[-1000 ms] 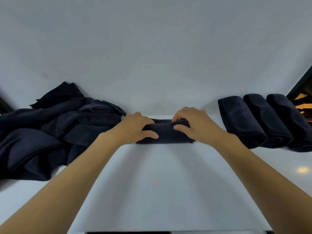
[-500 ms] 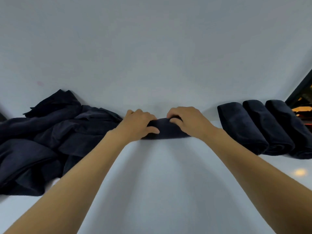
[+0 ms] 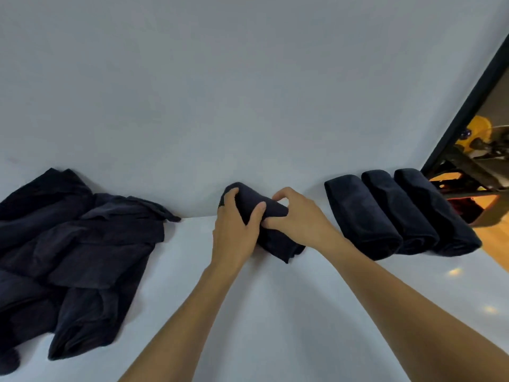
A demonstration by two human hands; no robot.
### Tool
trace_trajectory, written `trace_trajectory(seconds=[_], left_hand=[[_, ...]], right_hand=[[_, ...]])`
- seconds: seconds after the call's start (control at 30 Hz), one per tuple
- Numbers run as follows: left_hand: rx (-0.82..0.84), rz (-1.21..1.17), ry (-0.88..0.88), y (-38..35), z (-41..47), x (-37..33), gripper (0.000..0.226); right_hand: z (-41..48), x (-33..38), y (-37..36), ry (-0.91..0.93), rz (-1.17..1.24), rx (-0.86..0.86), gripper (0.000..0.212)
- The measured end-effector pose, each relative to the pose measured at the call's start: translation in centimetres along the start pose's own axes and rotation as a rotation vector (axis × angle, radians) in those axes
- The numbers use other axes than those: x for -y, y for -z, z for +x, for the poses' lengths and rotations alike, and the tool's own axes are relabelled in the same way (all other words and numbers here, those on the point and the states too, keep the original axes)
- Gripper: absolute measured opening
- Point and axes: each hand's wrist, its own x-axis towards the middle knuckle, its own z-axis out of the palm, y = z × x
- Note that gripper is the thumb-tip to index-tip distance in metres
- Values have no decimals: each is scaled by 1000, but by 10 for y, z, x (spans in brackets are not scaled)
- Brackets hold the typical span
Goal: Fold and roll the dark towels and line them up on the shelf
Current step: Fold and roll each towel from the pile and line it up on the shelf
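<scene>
Rolled towel [image 3: 278,244] sits on the shelf [image 3: 275,312], apart from three finished rolls [image 3: 399,213]. Left grip [image 3: 234,238] and right grip [image 3: 300,221] both curl round it. Judged soft, light, apt to unroll: hold over the loose edge.

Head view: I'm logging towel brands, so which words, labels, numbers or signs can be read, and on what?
None can be read.
The held rolled towel, the three rolled towels and the loose pile show no tag or print.
The clutter beyond the dark frame is too blurred to tell.
</scene>
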Motion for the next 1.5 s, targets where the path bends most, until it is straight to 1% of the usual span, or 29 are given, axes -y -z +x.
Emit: trace_trajectory(seconds=[0.07, 0.13, 0.23, 0.33, 0.4, 0.5, 0.53, 0.63, 0.7, 0.8, 0.87, 0.93, 1.0, 1.1, 1.17, 1.2, 1.27, 1.33, 1.4, 1.47, 1.5], left_hand=[[64, -127, 5, -23, 0, -14, 67], [131, -324, 30, -44, 1, -30, 63], [215, -517, 102, -73, -1, -43, 57], [227, -536, 106, -94, -8, -50, 53], [214, -461, 76, -105, -11, -53, 52], [176, -305, 18, -116, -17, -62, 46], [169, -227, 2, -120, -19, -63, 43], [167, 130, -89, -124, -20, -64, 40], [250, 259, -134, -116, -18, -61, 44], [385, 345, -189, -94, -17, -55, 47], [421, 313, -242, -73, -24, -53, 39], [426, 255, -294, -45, -30, -55, 28], [399, 255, -306, -9, -29, -52, 22], [214, 433, -264, 59, -14, -37, 27], [61, 571, -192, 106, 0, -18, 25], [-19, 627, -149, 128, 6, -7, 25], [-146, 729, -73, 161, 17, 13, 24], [-168, 853, -6, 182, 28, 33, 21], [-106, 934, 62, 191, 37, 51, 25], [-63, 973, 88, 192, 47, 65, 33], [-65, 995, 74, 191, 52, 70, 36]], right_hand=[[-14, -6, 13, -47, 36, -83, 48], [-26, -9, 25, -60, -57, -186, 43], [-40, -13, 38, -59, -316, -249, 39], [-49, -17, 44, -51, -607, -291, 28], [-52, -22, 45, -13, -732, -306, 25], [-52, -29, 47, -7, -783, -270, 23], [-52, -32, 48, -19, -800, -255, 23], [-53, -36, 49, -71, -849, -253, 24], [-51, -35, 50, -96, -873, -265, 21], [-46, -25, 52, -130, -892, -257, 15], [-43, -14, 50, -134, -928, -267, 15], [-41, 4, 39, -64, -932, -301, 19], [-38, 28, 20, 69, -825, -305, 27], [-32, 69, -19, 276, -567, -242, 32], [-23, 93, -49, 365, -443, -176, 32], [-16, 104, -65, 385, -407, -123, 33], [1, 122, -94, 369, -357, 1, 35], [21, 134, -121, 324, -350, 99, 35], [41, 140, -145, 292, -378, 158, 30], [58, 142, -166, 276, -418, 181, 24], [66, 142, -174, 270, -437, 173, 21]])
